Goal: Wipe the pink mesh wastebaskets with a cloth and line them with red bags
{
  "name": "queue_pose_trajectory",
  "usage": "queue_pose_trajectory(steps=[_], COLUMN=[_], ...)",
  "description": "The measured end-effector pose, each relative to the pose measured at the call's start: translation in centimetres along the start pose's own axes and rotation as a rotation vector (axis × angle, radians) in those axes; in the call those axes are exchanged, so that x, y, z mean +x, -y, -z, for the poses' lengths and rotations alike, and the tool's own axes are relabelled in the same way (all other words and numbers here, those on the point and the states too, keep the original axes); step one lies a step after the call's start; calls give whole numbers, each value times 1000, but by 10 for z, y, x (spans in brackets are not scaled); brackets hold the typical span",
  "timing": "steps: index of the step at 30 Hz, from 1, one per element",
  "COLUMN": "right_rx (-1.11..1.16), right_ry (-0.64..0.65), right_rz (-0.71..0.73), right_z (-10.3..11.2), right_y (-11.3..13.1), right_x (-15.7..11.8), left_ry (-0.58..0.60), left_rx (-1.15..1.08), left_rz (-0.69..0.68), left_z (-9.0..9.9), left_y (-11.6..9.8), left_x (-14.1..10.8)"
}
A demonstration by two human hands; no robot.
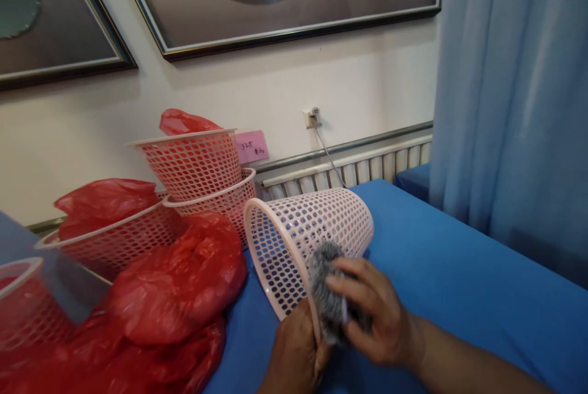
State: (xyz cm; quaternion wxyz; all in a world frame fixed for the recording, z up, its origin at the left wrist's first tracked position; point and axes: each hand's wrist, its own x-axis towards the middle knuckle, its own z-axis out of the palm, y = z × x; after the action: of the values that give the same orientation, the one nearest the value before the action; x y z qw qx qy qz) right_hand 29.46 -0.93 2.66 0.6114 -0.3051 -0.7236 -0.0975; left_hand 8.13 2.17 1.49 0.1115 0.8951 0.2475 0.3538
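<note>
A pale pink perforated plastic basket point(340, 216) lies tipped on its side over the blue surface, its open mouth facing left towards me. My left hand point(296, 345) grips the lower part of its rim, fingers inside the mouth and thumb outside. In my right hand point(376, 308) is a fluffy grey cloth point(328, 290), pressed against the outside of the basket just behind the rim. The fingers of that hand are bent over the cloth, and its lower part is partly hidden by them.
Red plastic bags point(179, 284) lie heaped at left. Behind them stand stacked pink baskets point(193, 167) with red bags inside, and another basket point(27, 302) is at the left edge. A radiator point(386, 161) runs along the wall; a blue curtain point(509, 106) hangs right of the blue table point(459, 259).
</note>
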Motion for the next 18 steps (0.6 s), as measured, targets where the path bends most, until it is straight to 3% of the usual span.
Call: queue_pose_trajectory(steps=[2,4,6,8,11,14,18], right_rx=[41,-9,-92,-85,235,570,693], right_ry=[28,-25,-164,-343,-516,-554,-512], right_rz=[77,-22,-286,-646,-1045,-1094,-1070], right_z=[-1,2,7,16,27,30,27], right_y=[8,-6,-34,-65,-95,-97,-81], right_x=[-1,2,7,12,15,13,14], left_ry=[18,38,66,99,110,94,107], left_rx=[-10,42,121,162,165,172,163], left_rz=[-30,-7,31,49,30,15,35], left_z=[-1,0,1,0,-1,-2,1], left_y=[0,-1,-2,-2,0,2,-1], left_x=[1,3,4,4,4,4,7])
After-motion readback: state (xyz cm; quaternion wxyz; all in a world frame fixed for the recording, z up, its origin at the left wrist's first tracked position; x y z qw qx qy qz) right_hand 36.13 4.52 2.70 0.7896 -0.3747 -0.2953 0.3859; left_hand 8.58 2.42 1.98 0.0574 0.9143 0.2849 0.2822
